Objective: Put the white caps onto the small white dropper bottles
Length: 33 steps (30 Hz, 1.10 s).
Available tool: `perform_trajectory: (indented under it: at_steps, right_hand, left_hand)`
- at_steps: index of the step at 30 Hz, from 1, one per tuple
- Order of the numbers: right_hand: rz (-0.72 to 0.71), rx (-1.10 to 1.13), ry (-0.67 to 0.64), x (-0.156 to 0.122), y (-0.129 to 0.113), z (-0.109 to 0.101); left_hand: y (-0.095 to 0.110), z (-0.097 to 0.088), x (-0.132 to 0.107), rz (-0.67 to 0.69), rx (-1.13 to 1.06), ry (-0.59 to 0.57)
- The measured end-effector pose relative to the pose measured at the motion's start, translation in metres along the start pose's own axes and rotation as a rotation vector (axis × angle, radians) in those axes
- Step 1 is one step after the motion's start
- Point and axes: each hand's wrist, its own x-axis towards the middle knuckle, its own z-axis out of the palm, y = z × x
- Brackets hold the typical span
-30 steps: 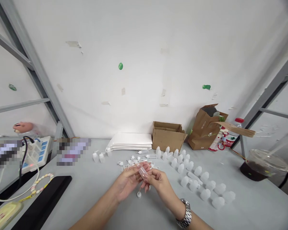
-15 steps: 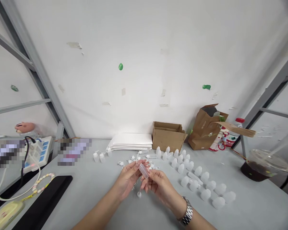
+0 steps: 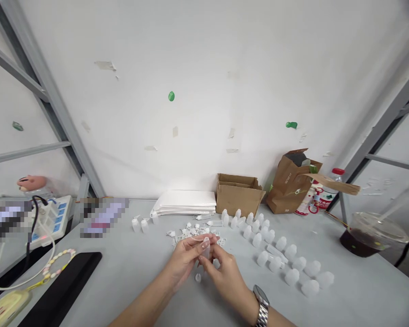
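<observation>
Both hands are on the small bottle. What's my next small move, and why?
Probably drop the right hand to the loose white cap on the table directly below, leaving the translucent bottle in the left hand. That cap is the nearest loose part; whether the bottle is already capped is unclear.

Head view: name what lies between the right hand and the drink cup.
Rows of small white bottles stand between right hand and drink cup; the head view shows it.

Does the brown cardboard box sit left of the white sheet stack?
No, the brown cardboard box sits right of the white sheet stack.
</observation>
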Motion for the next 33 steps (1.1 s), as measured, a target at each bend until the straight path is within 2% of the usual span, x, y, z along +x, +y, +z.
perform_trajectory:
  at_steps: [6, 9, 13, 15, 17, 20, 24, 33]
  right_hand:
    - [0.154, 0.497, -0.182, 0.012, -0.008, -0.008]
    - [0.202, 0.594, -0.198, 0.015, -0.011, -0.013]
    - [0.205, 0.553, -0.139, 0.016, -0.012, -0.017]
    - [0.181, 0.478, -0.105, 0.016, -0.012, -0.017]
    - [0.155, 0.395, -0.067, 0.015, -0.012, -0.017]
    - [0.117, 0.275, 0.009, 0.013, -0.011, -0.016]
    - [0.099, 0.199, 0.062, 0.012, -0.011, -0.015]
    - [0.186, 0.403, -0.038, 0.014, -0.015, -0.016]
  left_hand:
    - [0.01, -0.004, 0.002, 0.097, 0.019, 0.026]
    - [0.012, -0.007, 0.002, 0.23, 0.157, 0.154]
    - [0.006, -0.013, 0.0, 0.589, 0.592, 0.369]
    - [0.002, -0.017, -0.001, 0.731, 0.804, 0.386]
    - [-0.002, -0.02, -0.002, 0.794, 0.93, 0.363]
    - [-0.007, -0.019, -0.001, 0.813, 0.981, 0.343]
    - [-0.012, -0.013, 0.0, 0.771, 0.91, 0.382]
    - [-0.011, -0.01, 0.0, 0.672, 0.785, 0.434]
